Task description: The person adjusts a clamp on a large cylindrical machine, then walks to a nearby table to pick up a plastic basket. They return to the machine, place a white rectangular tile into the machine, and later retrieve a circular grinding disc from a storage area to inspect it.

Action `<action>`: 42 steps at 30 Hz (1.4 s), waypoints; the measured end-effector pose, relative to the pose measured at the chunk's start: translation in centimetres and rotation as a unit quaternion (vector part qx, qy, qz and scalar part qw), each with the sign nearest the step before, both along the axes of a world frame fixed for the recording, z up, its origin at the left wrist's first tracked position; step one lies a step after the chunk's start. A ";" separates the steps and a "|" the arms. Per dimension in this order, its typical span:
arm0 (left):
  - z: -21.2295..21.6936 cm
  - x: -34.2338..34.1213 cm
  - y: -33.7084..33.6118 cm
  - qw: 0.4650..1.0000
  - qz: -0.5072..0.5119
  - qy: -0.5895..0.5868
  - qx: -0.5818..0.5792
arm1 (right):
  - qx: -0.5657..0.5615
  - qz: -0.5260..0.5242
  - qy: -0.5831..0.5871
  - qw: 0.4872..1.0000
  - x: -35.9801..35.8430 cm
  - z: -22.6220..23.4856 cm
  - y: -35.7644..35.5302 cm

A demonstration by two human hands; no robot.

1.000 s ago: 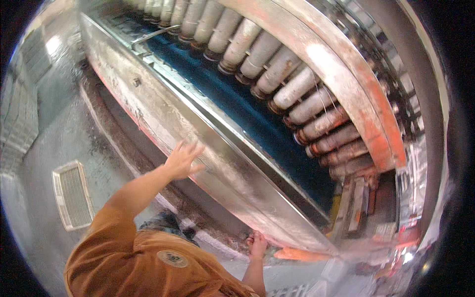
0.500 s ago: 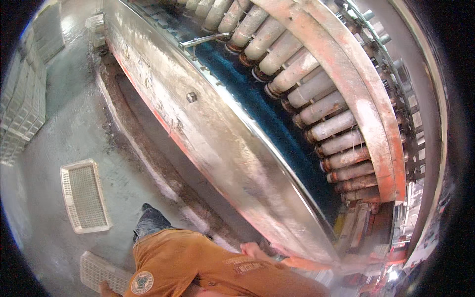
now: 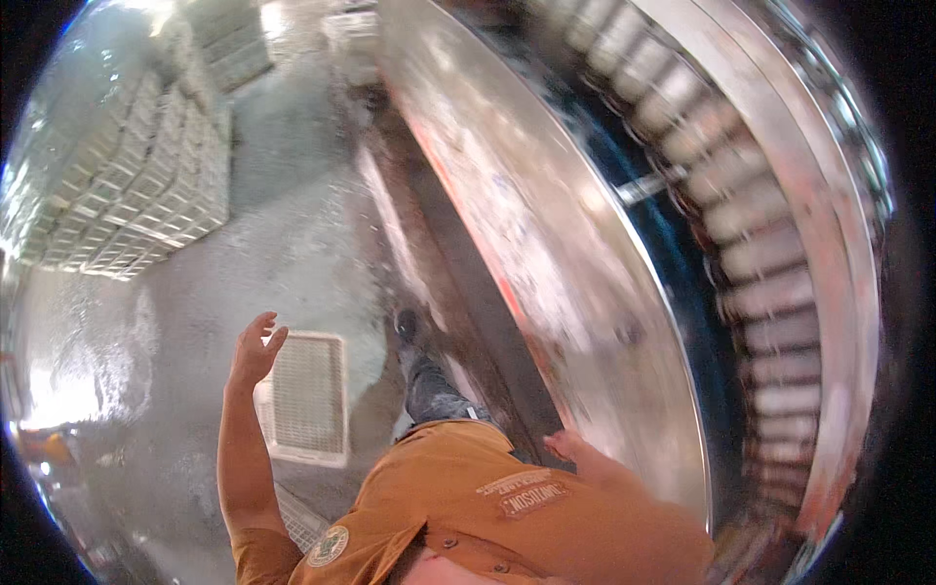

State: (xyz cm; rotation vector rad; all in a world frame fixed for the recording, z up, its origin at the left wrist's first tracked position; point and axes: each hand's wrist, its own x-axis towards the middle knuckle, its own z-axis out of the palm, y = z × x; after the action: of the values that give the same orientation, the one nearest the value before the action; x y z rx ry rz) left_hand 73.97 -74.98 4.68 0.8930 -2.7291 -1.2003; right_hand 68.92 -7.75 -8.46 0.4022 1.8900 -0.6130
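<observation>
My left hand [image 3: 255, 348] is raised out to the left, fingers apart and nothing in it. In the picture it overlaps the upper left edge of a white plastic mesh basket [image 3: 312, 400] on the floor; I see no grip on the basket. A second white basket [image 3: 300, 517] shows partly behind my left arm. My right hand [image 3: 563, 446] is in front of my body, near the lower side of a long metal trough [image 3: 546, 195]. Its fingers are small and blurred, so their closure and any contact are unclear.
Tall stacks of white baskets [image 3: 161, 185] stand at the far left. Inside the trough lies dark blue liquid [image 3: 673, 253], with a row of pale rollers [image 3: 765, 249] beyond. A low curb [image 3: 409, 234] runs along the trough's foot. The grey floor [image 3: 283, 214] looks wet.
The view has swung left, so the trough and baskets sit further right. My left hand has risen from beside the nearer basket and is now fully in view. One leg is stretched forward.
</observation>
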 end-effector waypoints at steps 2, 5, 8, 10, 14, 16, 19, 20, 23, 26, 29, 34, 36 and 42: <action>0.3 -1.4 -6.0 0.997 0.081 0.010 -0.008 | 0.014 -0.008 -0.058 0.998 -5.3 -3.4 -3.0; -3.7 1.9 -14.8 0.967 0.252 -0.025 -0.035 | -0.063 -0.055 0.012 0.996 -14.3 -8.7 -10.3; -10.2 9.9 -14.9 0.921 0.312 -0.195 -0.131 | -0.092 -0.069 0.062 0.991 -25.6 -10.0 -21.2; -13.2 14.1 -12.1 0.887 0.255 -0.384 0.016 | -0.162 0.053 0.156 0.973 -33.6 -7.1 -31.0; -16.0 13.3 -2.3 0.854 0.357 -0.355 0.132 | -0.271 0.146 0.220 0.925 -48.3 -0.6 -45.8; -17.2 8.6 -2.9 0.835 0.342 -0.391 0.180 | -0.289 0.136 0.193 0.928 -54.9 -0.5 -50.6; -20.0 0.1 -10.0 0.839 0.292 -0.410 0.205 | -0.227 0.104 0.180 0.951 -62.1 -0.7 -56.2; -20.5 -2.1 -13.4 0.843 0.269 -0.419 0.202 | -0.180 0.097 0.180 0.962 -63.5 0.1 -58.2; -24.3 -12.1 -26.3 0.884 0.103 -0.435 0.138 | -0.154 0.117 0.135 0.972 -68.6 -1.9 -58.8; -27.4 -25.3 -44.1 0.903 0.212 -0.355 0.113 | -0.146 -0.010 0.058 0.987 -70.5 -3.1 -60.4; -12.8 -47.8 -60.8 0.948 0.297 -0.110 0.028 | -0.068 -0.038 0.032 0.996 -70.9 0.1 -66.5; -2.1 -73.1 -77.1 0.956 0.234 0.148 0.094 | -0.053 0.097 0.056 0.992 -80.0 -17.1 -70.4; -2.1 -80.1 -81.4 0.957 0.194 0.182 0.116 | -0.097 0.108 0.058 0.988 -89.2 -17.8 -77.4; 0.5 -82.1 -85.4 0.971 0.216 0.027 0.097 | -0.278 -0.055 0.117 0.952 -105.2 -2.2 -112.0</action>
State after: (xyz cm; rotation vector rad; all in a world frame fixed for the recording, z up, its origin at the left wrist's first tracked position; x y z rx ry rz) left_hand -8.18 -160.39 5.17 1.3623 -2.2317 -1.3779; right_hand -36.31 -119.77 -10.65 0.0676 1.8217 -1.2725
